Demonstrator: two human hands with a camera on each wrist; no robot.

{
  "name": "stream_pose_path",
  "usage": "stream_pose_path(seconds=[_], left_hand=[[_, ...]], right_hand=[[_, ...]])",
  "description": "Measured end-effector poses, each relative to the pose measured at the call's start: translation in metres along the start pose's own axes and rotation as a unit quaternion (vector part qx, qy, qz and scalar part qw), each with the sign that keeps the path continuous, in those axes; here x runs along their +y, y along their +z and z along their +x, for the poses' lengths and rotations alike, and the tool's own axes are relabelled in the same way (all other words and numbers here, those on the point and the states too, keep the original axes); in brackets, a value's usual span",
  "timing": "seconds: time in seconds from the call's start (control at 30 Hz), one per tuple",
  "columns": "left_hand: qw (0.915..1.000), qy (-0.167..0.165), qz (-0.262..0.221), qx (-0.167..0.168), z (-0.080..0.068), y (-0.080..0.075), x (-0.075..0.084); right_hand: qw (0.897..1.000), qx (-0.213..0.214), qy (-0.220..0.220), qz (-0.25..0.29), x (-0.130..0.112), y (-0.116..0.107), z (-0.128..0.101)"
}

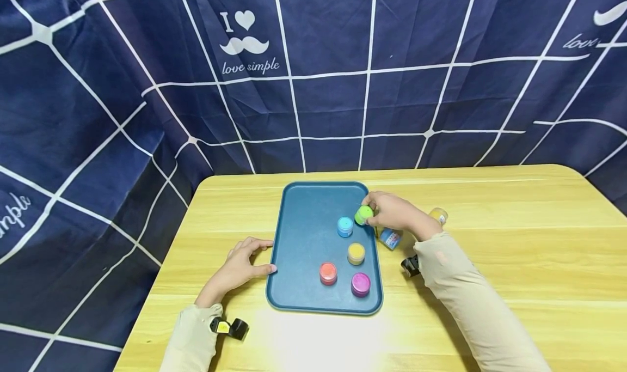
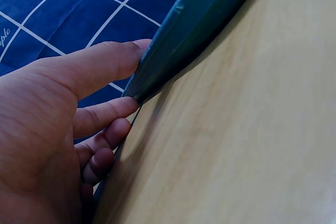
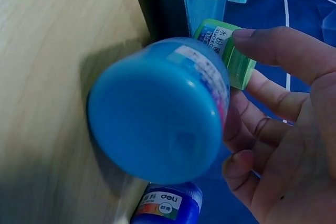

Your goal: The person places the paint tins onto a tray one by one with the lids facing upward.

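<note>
My right hand (image 1: pixel 392 211) pinches a green paint jar (image 1: pixel 364 215) by its lid between thumb and fingers, at the right edge of a dark blue tray (image 1: pixel 306 214). Beside it in the tray stands a light blue paint jar (image 1: pixel 345 226). Nearer the front are a yellow jar (image 1: pixel 356 254), a red jar (image 1: pixel 328 273) and a purple jar (image 1: pixel 360 284). My left hand (image 1: pixel 240 266) touches the tray's left rim, thumb and index finger spread apart along it. In the left wrist view, the thumb (image 2: pixel 105 64) lies against the rim.
Outside the tray, a blue jar (image 1: pixel 390 238) lies by my right hand, its base (image 3: pixel 155 121) large in the right wrist view. A dark blue jar (image 3: pixel 168 203) lies beyond it. Another yellow jar (image 1: pixel 438 215) is behind my right wrist. Blue curtains (image 1: pixel 323 110) hang behind the wooden table (image 1: pixel 514 241).
</note>
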State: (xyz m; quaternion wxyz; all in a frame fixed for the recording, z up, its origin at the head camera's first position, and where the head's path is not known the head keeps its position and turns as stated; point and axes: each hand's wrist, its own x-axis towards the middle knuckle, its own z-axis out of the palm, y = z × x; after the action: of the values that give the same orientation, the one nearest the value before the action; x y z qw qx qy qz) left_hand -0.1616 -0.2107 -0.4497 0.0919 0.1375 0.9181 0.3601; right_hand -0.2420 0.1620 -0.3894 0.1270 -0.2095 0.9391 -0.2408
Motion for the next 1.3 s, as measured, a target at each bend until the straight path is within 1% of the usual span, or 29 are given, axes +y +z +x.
stream_pose_path(seconds=[0.2, 0.37, 0.57, 0.87, 1.13, 1.3], left_hand=[[1.0000, 0.000, 0.001, -0.003, 0.0006, 0.0006, -0.0002], [1.0000, 0.002, 0.000, 0.000, 0.0002, 0.0007, -0.0006], [1.0000, 0.000, -0.001, 0.001, 0.0002, 0.0016, -0.0014], [1.0000, 0.004, 0.004, 0.000, 0.0000, 0.0004, -0.0010], [1.0000, 0.000, 0.000, 0.001, -0.0004, 0.0004, -0.0004], [1.0000, -0.001, 0.004, 0.001, 0.0005, 0.0008, -0.0005]], right_hand=[[1.000, -0.013, 0.016, -0.004, -0.0007, -0.0003, -0.0011], [1.000, -0.012, 0.014, -0.006, -0.0030, -0.0014, -0.0018], [1.000, -0.017, 0.026, -0.004, -0.0049, -0.0004, -0.0020], [1.000, -0.012, 0.027, -0.009, -0.0033, 0.0001, -0.0024], [0.999, -0.017, 0.037, -0.001, -0.0036, -0.0011, -0.0029], [0.999, -0.015, 0.040, -0.008, -0.0039, -0.0014, -0.0022]])
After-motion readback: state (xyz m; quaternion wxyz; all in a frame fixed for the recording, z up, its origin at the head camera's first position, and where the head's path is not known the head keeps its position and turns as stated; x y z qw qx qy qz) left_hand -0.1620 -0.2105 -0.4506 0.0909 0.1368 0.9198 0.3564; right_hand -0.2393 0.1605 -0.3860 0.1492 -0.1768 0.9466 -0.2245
